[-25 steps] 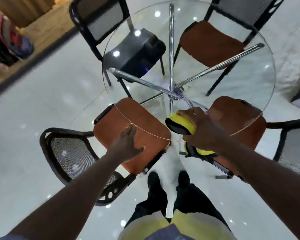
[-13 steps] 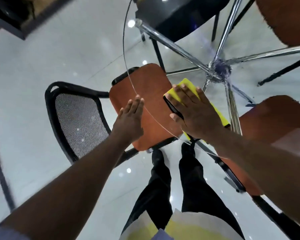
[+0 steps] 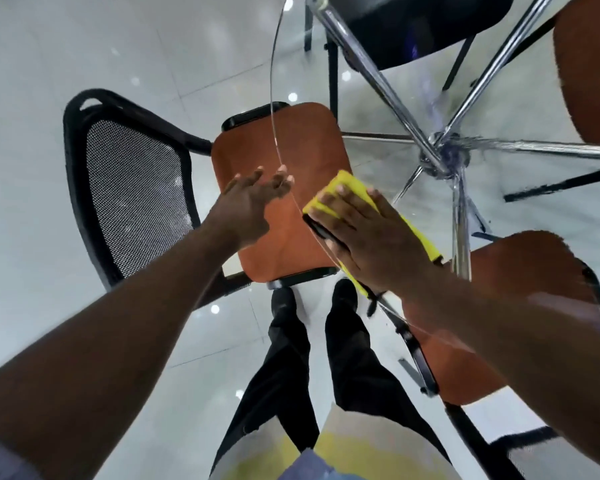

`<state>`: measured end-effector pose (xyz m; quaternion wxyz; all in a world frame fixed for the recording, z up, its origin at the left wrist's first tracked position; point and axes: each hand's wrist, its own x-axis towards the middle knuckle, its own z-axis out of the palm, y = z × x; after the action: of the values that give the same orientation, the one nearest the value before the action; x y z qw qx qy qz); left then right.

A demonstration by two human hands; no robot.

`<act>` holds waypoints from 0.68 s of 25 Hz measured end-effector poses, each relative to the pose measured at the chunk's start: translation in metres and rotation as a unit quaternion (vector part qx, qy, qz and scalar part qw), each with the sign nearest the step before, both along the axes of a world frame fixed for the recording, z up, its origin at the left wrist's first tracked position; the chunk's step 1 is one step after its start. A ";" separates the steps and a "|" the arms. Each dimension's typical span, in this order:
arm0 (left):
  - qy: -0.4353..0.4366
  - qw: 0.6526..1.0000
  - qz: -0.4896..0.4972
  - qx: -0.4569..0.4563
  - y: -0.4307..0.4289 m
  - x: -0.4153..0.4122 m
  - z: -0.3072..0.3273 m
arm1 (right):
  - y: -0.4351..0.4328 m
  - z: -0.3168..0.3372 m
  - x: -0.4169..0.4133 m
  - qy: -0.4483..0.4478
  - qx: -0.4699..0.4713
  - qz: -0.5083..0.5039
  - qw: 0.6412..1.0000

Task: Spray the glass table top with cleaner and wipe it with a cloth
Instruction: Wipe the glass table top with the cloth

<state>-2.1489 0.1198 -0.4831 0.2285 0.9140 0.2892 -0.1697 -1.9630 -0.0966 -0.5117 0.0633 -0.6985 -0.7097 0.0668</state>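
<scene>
The right hand (image 3: 371, 237) is laid flat, fingers straight, on the yellow cloth (image 3: 347, 183), which is pressed onto the glass bench (image 3: 273, 98) just inside its near edge. The left hand (image 3: 246, 206) is held open beside it with nothing in it, fingertips at the rim; whether they touch it cannot be told. An orange chair seat (image 3: 257, 244) is seen under that edge, and the chrome frame hub (image 3: 444, 157) farther in.

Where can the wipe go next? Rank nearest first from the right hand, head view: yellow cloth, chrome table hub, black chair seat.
1. Yellow cloth, under the right hand.
2. Chrome table hub, ahead to its right.
3. Black chair seat, farthest, at top.
</scene>
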 end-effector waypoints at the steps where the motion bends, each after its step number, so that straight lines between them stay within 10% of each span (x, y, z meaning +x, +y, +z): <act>1: -0.023 0.999 0.007 0.030 0.007 -0.004 -0.003 | 0.022 -0.003 0.000 -0.002 0.013 -0.003 1.000; 9: -0.101 0.994 0.034 0.023 -0.026 0.007 -0.007 | -0.091 0.011 -0.013 -0.008 -0.022 0.026 0.999; 17: -0.202 0.975 -0.002 0.096 0.000 0.035 -0.019 | 0.019 -0.003 -0.002 0.014 0.028 -0.030 0.999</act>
<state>-2.1143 0.1193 -0.5023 0.1927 0.9476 0.2504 0.0463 -1.9645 -0.0781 -0.5142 0.0946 -0.7161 -0.6894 0.0544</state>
